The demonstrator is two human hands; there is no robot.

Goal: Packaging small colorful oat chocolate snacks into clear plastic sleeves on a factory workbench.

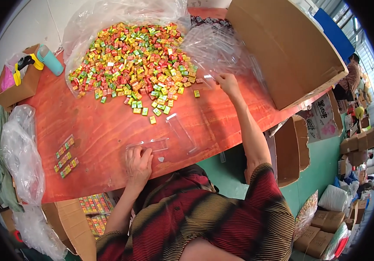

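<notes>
My left hand (138, 164) rests on the red table (104, 130) near its front edge, fingertips on a clear plastic strip tray (148, 144). A second clear tray (181, 132) lies just to the right of it. My right hand (228, 82) reaches far out to a heap of clear plastic trays (217, 50) and pinches the edge of one. Between the hands spreads a big pile of small red, yellow and green wrapped cubes (132, 65) on a clear plastic bag.
Three filled strips of cubes (66, 156) lie at the table's left. A large open cardboard box (283, 48) stands at the right, a small box (17, 87) with a teal bottle (50, 60) at the far left. Below the table sits a carton of filled strips (95, 211).
</notes>
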